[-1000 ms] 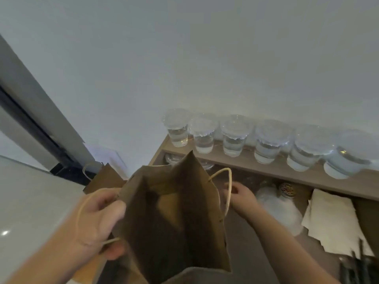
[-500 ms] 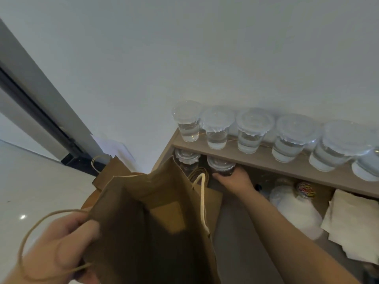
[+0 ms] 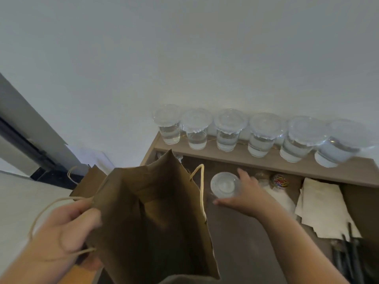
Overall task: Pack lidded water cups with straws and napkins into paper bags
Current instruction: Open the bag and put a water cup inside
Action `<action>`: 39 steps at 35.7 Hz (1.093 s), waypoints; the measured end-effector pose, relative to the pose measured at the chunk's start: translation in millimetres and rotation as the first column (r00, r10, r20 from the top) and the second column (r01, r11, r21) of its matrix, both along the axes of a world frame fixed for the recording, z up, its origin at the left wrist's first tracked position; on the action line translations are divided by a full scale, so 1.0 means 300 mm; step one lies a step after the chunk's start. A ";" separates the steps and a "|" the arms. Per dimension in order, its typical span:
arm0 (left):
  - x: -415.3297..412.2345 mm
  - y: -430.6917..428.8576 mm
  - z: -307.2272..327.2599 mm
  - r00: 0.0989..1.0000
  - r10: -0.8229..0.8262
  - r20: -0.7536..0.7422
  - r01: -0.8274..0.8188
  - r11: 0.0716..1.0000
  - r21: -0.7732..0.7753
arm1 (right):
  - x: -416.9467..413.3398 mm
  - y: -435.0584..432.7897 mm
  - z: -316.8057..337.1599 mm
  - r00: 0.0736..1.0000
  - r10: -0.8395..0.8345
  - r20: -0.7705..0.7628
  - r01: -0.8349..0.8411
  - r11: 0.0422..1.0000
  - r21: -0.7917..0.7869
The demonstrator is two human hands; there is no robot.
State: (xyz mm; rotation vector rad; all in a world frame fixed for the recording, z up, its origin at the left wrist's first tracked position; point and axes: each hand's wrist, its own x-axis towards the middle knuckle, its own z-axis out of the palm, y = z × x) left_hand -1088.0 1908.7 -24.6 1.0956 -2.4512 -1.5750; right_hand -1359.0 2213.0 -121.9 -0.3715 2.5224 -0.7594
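Note:
My left hand point(image 3: 67, 230) grips the near rim of an open brown paper bag point(image 3: 155, 218) and holds its mouth wide. My right hand point(image 3: 244, 193) holds a lidded clear water cup point(image 3: 224, 184) from its right side, just right of the bag's string handle point(image 3: 202, 187), above the lower desk surface point(image 3: 242, 238). Several more lidded water cups point(image 3: 227, 130) stand in a row on the raised shelf point(image 3: 266, 162) against the wall. A stack of napkins point(image 3: 324, 208) lies at the right. Dark straws point(image 3: 346, 257) lie at the lower right.
Another brown bag point(image 3: 92, 179) stands behind the open one at the left. A jar of coloured paper clips point(image 3: 280, 181) and a white bundle point(image 3: 281, 199) sit under the shelf. One more lidded cup point(image 3: 161, 155) peeks out behind the bag's top.
My right hand took hold of a lidded cup from under the shelf and drew it out toward the bag. The bag has shifted a little in my left hand.

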 end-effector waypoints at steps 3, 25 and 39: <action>-0.008 0.038 0.030 1.000 0.010 -0.008 -0.010 1.000 -0.013 | 0.000 -0.071 0.007 0.998 0.041 -0.051 -0.039 0.998 0.048; -0.313 0.551 0.185 0.903 -0.428 0.047 0.424 0.902 0.077 | 0.357 0.435 1.037 0.868 -0.044 -0.495 -0.069 0.976 -0.207; -0.438 0.774 0.022 0.763 -0.632 0.133 0.598 0.769 0.225 | 0.386 0.430 0.615 0.927 0.368 -0.071 -0.307 0.855 0.419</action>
